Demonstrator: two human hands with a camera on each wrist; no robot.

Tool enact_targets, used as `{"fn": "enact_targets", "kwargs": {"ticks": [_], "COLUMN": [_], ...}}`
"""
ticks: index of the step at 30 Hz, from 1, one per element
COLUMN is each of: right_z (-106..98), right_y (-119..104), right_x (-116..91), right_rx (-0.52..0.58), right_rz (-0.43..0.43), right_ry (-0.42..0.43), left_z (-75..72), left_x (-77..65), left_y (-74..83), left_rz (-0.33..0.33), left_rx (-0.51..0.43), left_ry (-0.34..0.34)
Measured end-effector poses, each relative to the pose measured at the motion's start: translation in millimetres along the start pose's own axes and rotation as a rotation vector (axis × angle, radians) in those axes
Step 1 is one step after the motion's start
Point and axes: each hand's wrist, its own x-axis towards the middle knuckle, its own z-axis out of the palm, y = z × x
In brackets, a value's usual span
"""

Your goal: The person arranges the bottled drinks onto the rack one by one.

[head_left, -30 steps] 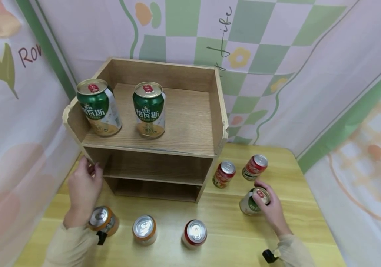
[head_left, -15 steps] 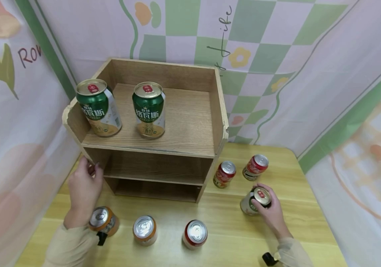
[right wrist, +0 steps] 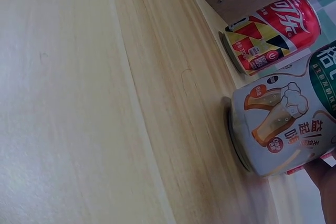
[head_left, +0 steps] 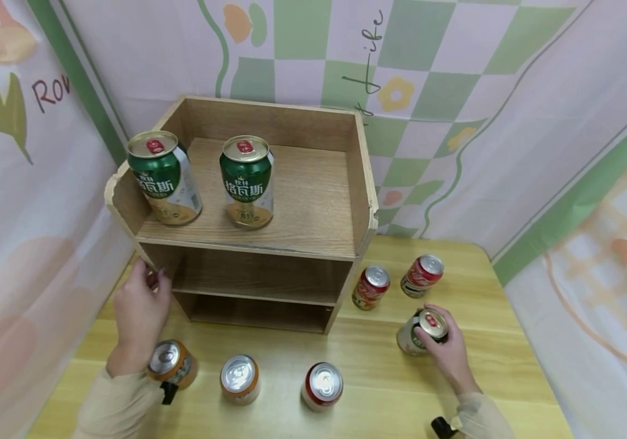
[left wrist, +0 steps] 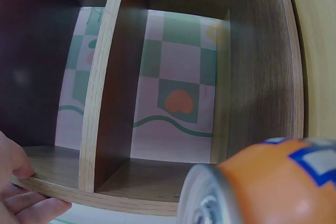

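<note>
In the head view my left hand [head_left: 140, 308] pinches the left side board of a small wooden shelf [head_left: 308, 207]. The left wrist view shows the thumb [left wrist: 21, 163] inside that board and fingers curled outside it. On the right, my right hand [head_left: 449, 353] grips a green and white drink can [head_left: 409, 340] around its upper part, thumb on the near side. This can stands upright, its base at the tabletop in the right wrist view. Two matching green cans, a left one [head_left: 165, 183] and a middle one [head_left: 246, 189], stand on the shelf's top board.
Right of the shelf stand two red cola cans, one nearer [head_left: 370, 289] and one farther [head_left: 421, 277]. In front are an orange can [head_left: 182, 369] by the left wrist, another orange-sided can [head_left: 240, 384] and a red-sided can [head_left: 321, 387]. Printed cloth [head_left: 291, 36] hangs behind the table [head_left: 368, 378].
My right thumb has slid from the can's lid to its side, and the fingers have shifted slightly. The left hand and the other cans stay put.
</note>
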Motion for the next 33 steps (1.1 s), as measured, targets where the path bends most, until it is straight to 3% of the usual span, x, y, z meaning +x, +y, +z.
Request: {"fn": "enact_targets", "kwargs": {"ticks": [33], "right_z": [6], "right_y": [-10], "right_x": [3], "right_rx": [-0.055], "right_rz": [0.134], "right_ry": [0.092], "left_z": [-0.3], "left_x": [-0.2], "left_y": [-0.4], "left_rz": [0.002], "left_rx": [0.004], "left_ry": [0.002]}}
